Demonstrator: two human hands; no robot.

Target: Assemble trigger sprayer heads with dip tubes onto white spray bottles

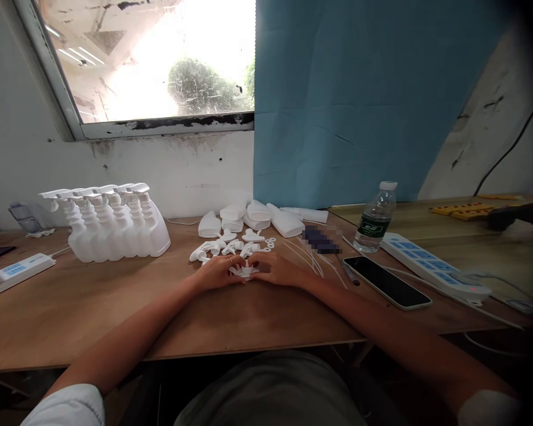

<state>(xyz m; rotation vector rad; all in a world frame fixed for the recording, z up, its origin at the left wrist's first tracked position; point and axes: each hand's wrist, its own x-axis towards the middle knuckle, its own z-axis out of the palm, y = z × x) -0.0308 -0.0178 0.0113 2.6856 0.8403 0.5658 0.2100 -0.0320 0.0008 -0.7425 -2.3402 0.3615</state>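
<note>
Between my two hands, low over the table, is a small white plastic part [246, 271]. My left hand [220, 272] grips its left side, a ring on one finger. From the right, my right hand [273, 269] pinches the same part with thumb and fingers. Just beyond the fingers lie several loose white plastic pieces [204, 251] that look like sprayer heads, along with small white rings [270, 243]. Behind those, several white bottle-like bodies [286, 221] lie on their sides. To the right, thin white tubes [313, 260] are scattered on the brown tabletop [195, 325].
A row of assembled white spray bottles [115, 228] stands at the left. On the right are a water bottle [373, 222], a black-screened phone [386, 281], a screwdriver-like tool [350, 275] and a power strip [430, 266]. Another power strip [22, 272] lies far left.
</note>
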